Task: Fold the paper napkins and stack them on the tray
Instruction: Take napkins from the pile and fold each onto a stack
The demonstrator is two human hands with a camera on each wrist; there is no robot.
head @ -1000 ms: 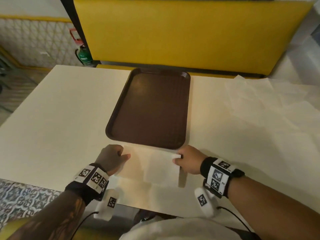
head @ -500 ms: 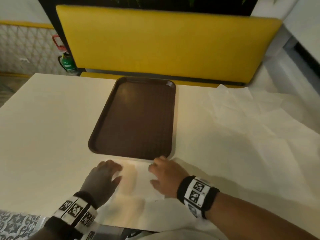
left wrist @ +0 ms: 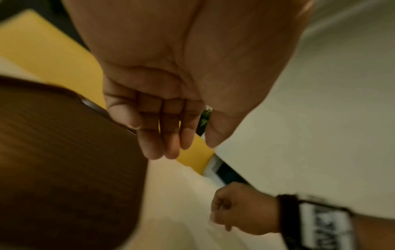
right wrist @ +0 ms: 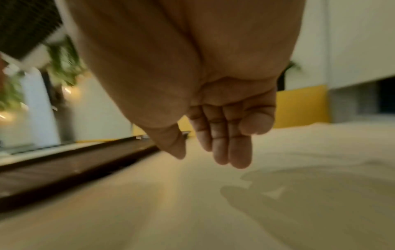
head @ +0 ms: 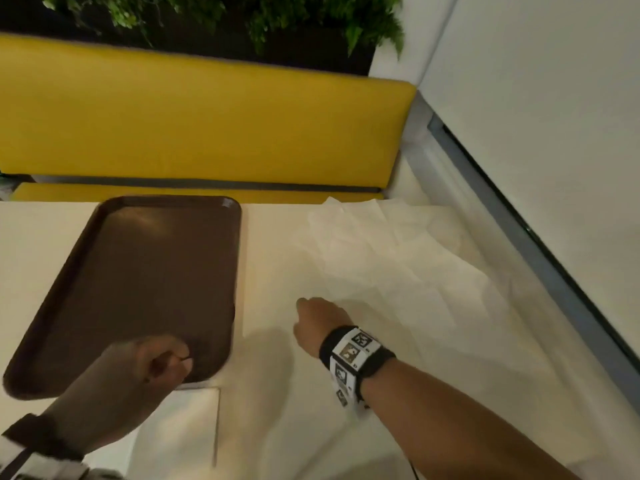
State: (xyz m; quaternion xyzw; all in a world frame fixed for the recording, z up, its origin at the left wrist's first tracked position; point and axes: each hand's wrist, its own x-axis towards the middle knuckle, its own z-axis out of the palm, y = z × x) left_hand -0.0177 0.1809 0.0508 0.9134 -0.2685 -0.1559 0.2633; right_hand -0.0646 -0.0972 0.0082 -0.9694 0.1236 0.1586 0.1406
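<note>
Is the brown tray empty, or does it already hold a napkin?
Empty. In the head view the brown tray shows only bare surface; the folded napkin lies on the table just in front of it, partly under the left hand.

glossy brown plastic tray (head: 145, 271); creased paper napkins (head: 398, 268)

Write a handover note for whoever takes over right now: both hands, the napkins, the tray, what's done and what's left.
Left hand: empty, fingers loosely curled, above the tray's near edge.
Right hand: empty, over the table between the tray and the loose napkins.
Tray: nothing on it.
Near napkin: flat on the table at the tray's near rim; it looks folded.
Loose napkins: unfolded heap on the table's right side.
Done: apparently one napkin folded.
Left: move it onto the tray, then fold and stack the rest.
</note>
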